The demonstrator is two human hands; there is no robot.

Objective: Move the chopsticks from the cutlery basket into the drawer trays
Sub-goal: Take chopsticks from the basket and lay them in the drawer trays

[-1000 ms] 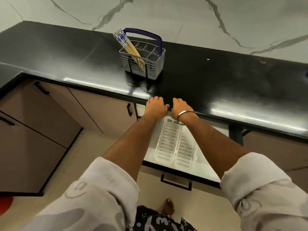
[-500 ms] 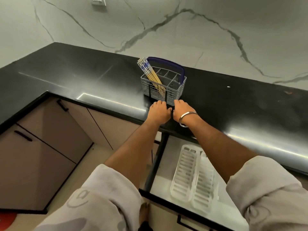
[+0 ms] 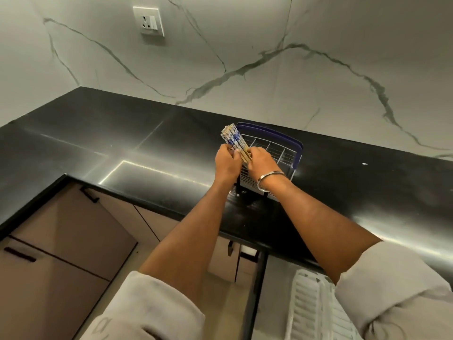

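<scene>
Both hands meet at the bundle of chopsticks [image 3: 235, 143] — the left hand [image 3: 226, 161] wraps it from the 9 o'clock side with fingers curled round the sticks, and the right hand [image 3: 259, 160] closes on it from the 3 o'clock side, fingers bent against the yellow shafts. The sticks lean toward 11 o'clock, their blue-and-white patterned tops fanned just above the knuckles; their lower ends are hidden behind the hands, so whether they have left the basket cannot be told. A metal bangle [image 3: 269, 179] circles the right wrist.

Just behind the hands stands the cutlery basket [image 3: 278, 153], grey wire with a dark blue handle arched over its far rim and dividers visible inside. It sits on the black countertop [image 3: 98, 133], near the front edge. At 5 o'clock from the basket, low in view, the open drawer [image 3: 272, 290] shows a white slotted tray [image 3: 311, 307], partly covered by the right sleeve [image 3: 397, 290].

A marble-veined wall [image 3: 318, 45] rises behind the counter, with a white power socket [image 3: 148, 20] at 11 o'clock. Beige cabinet doors [image 3: 61, 241] with dark handles fill the 8 o'clock area.
</scene>
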